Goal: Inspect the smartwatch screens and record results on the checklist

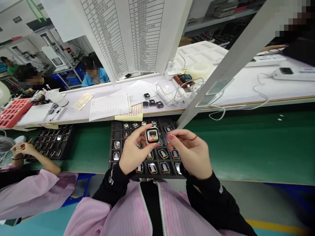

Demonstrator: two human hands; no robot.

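My left hand (136, 147) grips a smartwatch (152, 135) without a strap between thumb and fingers. Its screen faces up, lit with a picture and red and green marks at the bottom. Close to the watch's right side, my right hand (193, 150) is closed in a pinch; a faint, see-through bit shows at its fingertips, too unclear to name. Under both hands lies a black tray (112, 131) whose compartments hold several similar watch bodies, many with lit screens. My hands and the held watch hide part of the tray.
Behind the tray, a white shelf (73, 114) carries papers (109, 106), several small watches (152, 102), cables and a power strip. A slanted metal post (221, 70) rises at right. On the left, a co-worker's hands (24, 149) work beside another black tray (50, 141).
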